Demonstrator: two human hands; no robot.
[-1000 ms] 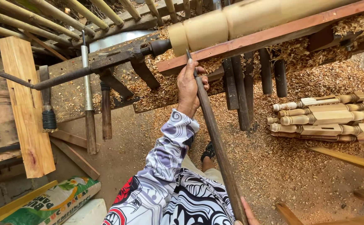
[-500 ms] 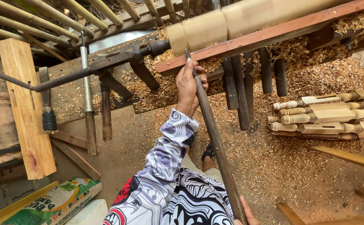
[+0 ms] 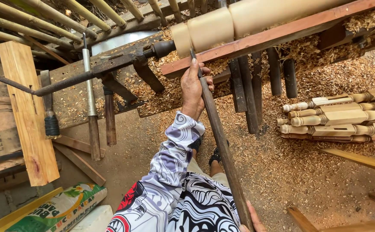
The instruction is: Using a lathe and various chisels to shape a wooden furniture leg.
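A pale round wooden workpiece [image 3: 239, 21] lies across a wood lathe, above a reddish wooden tool rest [image 3: 282, 34]. My left hand [image 3: 195, 88], in a patterned purple-white sleeve, grips the upper end of a long dark turning chisel [image 3: 219, 141] against the rest, its tip touching the wood. My right hand [image 3: 252, 219] holds the chisel's lower handle at the bottom edge, mostly out of view.
A pile of turned wooden legs [image 3: 338, 118] lies on the shaving-covered floor at right. Spare chisels [image 3: 92, 103] lean on the lathe frame at left, beside a light wooden plank [image 3: 28, 111]. A printed sack [image 3: 56, 210] sits at bottom left. Bamboo poles [image 3: 33, 21] run behind.
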